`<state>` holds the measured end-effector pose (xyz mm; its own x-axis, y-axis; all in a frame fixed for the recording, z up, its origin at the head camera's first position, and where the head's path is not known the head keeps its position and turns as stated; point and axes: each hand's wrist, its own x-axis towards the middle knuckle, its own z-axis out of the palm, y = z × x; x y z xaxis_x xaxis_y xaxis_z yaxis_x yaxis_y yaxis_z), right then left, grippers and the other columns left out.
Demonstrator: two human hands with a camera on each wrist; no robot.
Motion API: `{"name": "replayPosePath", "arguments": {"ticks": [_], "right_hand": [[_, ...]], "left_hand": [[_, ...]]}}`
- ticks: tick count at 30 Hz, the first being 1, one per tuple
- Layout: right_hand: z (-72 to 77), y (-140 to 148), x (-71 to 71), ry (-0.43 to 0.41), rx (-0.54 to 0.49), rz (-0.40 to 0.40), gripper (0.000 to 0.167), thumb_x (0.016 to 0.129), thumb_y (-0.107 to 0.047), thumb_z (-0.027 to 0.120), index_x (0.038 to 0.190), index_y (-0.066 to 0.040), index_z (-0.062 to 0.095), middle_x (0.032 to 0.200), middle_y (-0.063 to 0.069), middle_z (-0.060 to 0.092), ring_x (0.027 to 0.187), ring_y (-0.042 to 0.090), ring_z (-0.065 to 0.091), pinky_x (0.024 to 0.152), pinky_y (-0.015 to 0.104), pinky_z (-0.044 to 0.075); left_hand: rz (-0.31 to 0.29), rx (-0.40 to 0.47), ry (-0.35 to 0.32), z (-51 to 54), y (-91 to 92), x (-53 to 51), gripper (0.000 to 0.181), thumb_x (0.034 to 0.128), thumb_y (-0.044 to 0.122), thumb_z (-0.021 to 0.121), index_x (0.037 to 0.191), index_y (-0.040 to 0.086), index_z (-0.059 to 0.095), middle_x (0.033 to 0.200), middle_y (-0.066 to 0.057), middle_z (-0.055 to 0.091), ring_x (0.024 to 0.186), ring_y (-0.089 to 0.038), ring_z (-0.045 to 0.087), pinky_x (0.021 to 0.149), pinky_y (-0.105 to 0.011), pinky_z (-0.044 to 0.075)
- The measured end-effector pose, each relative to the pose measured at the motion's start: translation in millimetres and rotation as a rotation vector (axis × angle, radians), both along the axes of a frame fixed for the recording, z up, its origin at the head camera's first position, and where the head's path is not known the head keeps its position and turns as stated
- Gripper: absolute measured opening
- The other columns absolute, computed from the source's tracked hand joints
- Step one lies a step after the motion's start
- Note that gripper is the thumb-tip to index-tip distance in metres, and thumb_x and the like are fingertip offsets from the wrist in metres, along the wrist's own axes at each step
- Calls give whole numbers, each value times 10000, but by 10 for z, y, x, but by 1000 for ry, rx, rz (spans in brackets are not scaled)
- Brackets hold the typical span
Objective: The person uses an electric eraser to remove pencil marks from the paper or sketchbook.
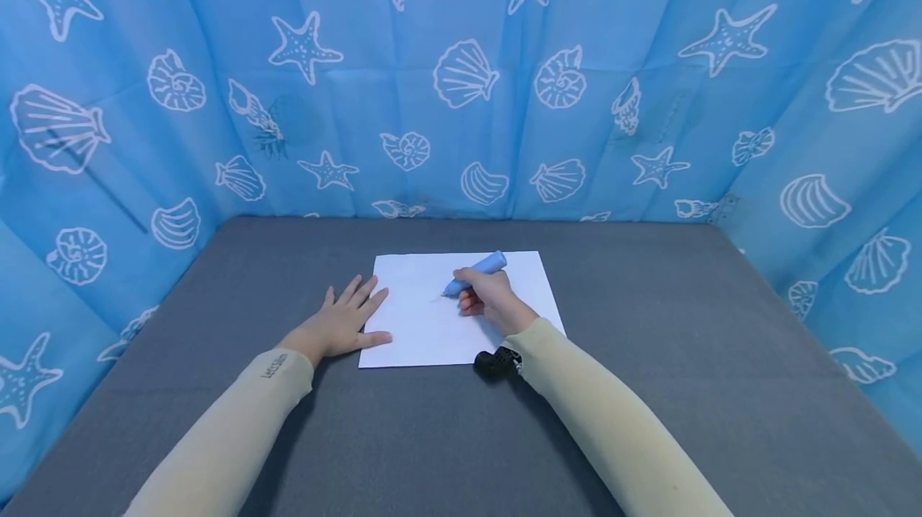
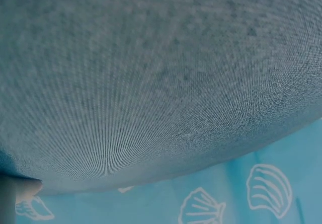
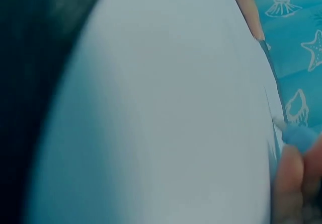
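A white sheet of paper lies on the grey table. My right hand pinches a thick blue pen over the middle of the sheet. The pen slants, its narrow tip down at the paper by a faint short line. In the right wrist view the pen shows at the right edge, the fingers close round it. With fingers spread, my left hand rests across the sheet's left edge. Only a bit of that hand appears in the left wrist view.
Grey cloth covers the table. Behind it and at both sides hangs a blue curtain printed with white shells and starfish. A small black device sits under the right wrist, by the paper's near edge.
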<state>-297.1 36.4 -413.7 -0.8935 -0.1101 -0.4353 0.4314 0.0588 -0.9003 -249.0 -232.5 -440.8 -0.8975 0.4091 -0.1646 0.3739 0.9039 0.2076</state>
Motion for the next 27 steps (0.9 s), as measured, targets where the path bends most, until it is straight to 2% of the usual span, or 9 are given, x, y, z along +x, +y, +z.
{"name": "replayPosePath", "arguments": {"ticks": [16,27], "right_hand": [[-9,-26,-4,-3,-13,-12,227,903,-204,676,789,-15,624,565,26,530,442,89,498,476,237,503],[15,-19,13,5,-4,9,242,909,-213,671,777,-17,617,565,24,520,454,94,495,487,241,503]], "left_hand": [[-4,-9,1,6,-4,-2,953,874,760,399,1570,158,153,1625,-128,38,1466,-390,-40,1075,-689,-29],[-3,-25,-1,32,11,8,963,872,761,401,1569,142,159,1622,-142,47,1463,-405,-27,1072,-695,-19]]}}
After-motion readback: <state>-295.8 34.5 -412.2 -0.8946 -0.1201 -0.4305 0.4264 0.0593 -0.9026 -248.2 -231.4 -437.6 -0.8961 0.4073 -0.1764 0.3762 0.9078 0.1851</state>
